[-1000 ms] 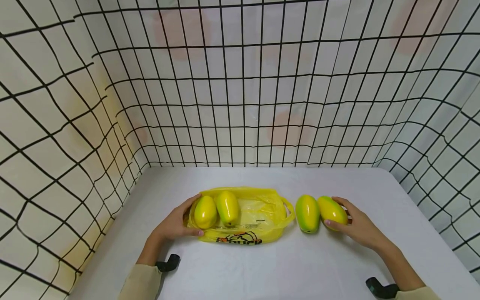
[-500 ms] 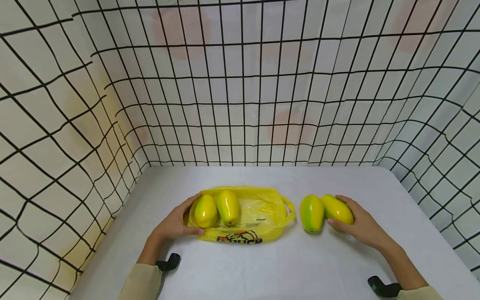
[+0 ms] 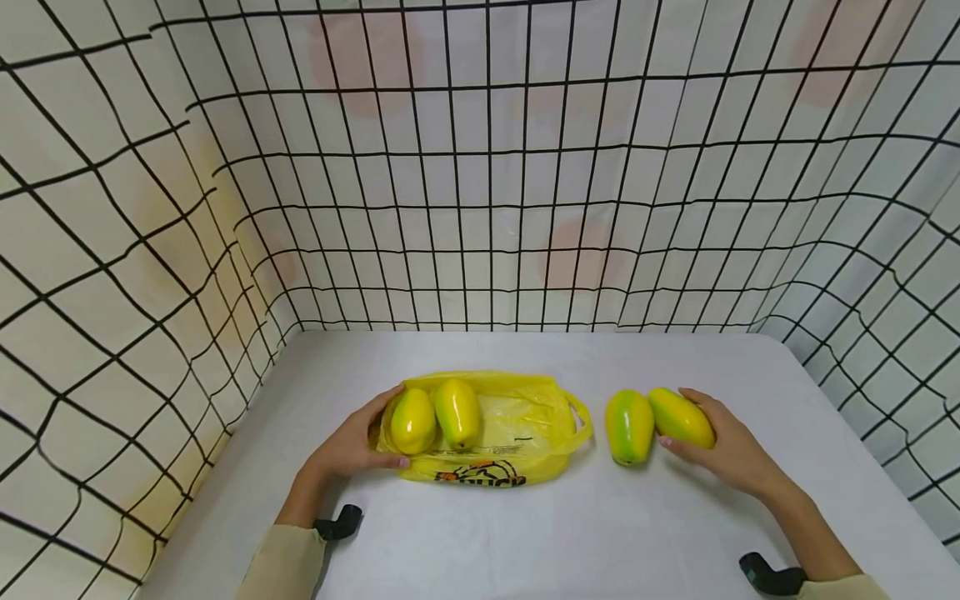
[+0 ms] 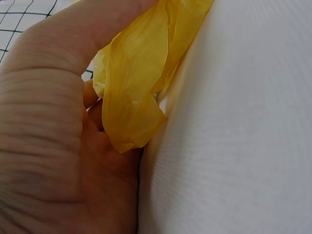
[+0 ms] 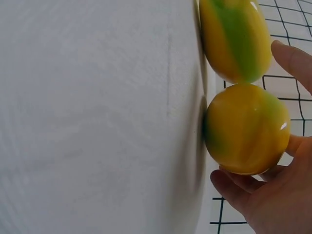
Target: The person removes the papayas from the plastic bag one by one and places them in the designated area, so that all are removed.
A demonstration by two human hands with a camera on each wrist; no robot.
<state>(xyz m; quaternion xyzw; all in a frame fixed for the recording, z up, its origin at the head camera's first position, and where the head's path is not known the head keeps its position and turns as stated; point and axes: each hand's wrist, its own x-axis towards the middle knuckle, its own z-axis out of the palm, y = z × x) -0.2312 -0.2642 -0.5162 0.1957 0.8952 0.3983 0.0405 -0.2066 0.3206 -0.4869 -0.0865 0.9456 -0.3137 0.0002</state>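
In the head view, a yellow plastic bag (image 3: 517,421) lies flat, with two glossy yellow mangoes, the left mango (image 3: 413,421) and the right mango (image 3: 458,412), at its left end. My left hand (image 3: 352,442) holds that end, thumb in front and fingers behind; the left wrist view shows bag film (image 4: 134,87) between thumb and fingers. Right of the bag rests a green-striped mango (image 3: 629,427). Beside it, my right hand (image 3: 731,446) has its fingers curled round another yellow-green mango (image 3: 681,417). In the right wrist view these two mangoes touch or nearly touch.
A white cloth-covered table (image 3: 525,542) lies beneath everything. Black grid netting (image 3: 487,167) over white sheeting stands behind and at both sides. The bag's loop handle (image 3: 581,423) points right, toward the striped mango. Black wrist devices (image 3: 341,523) sit at both cuffs.
My right hand has moved slightly right along with its mango. The striped mango beside it has also shifted right and turned a little, away from the bag. My left hand stays put.
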